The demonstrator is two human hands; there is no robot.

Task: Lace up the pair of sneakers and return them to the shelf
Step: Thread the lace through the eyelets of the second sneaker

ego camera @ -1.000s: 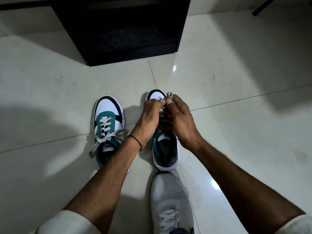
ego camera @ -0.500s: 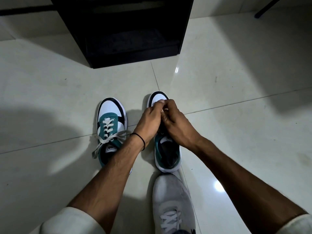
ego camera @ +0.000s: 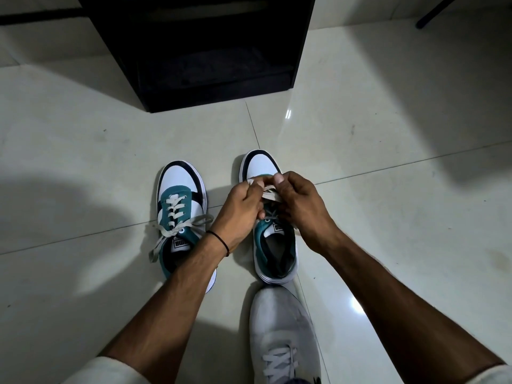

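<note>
Two white, teal and black sneakers stand side by side on the pale tiled floor, toes pointing away from me. The left sneaker (ego camera: 180, 214) is laced, its lace ends lying loose to both sides. Over the tongue of the right sneaker (ego camera: 273, 245) my left hand (ego camera: 243, 209) and my right hand (ego camera: 299, 206) meet, both pinching the off-white lace (ego camera: 270, 194) that stretches between their fingertips. My hands hide most of that sneaker's eyelets.
A black open shelf unit (ego camera: 199, 48) stands on the floor just beyond the sneakers. My own foot in a grey sneaker (ego camera: 282, 333) rests right behind the right sneaker's heel. A dark thin leg (ego camera: 435, 11) crosses the top right corner.
My hands have drawn slightly apart and back toward me over the right sneaker, pulling a short stretch of lace into view between the fingertips. The sneakers have stayed put.
</note>
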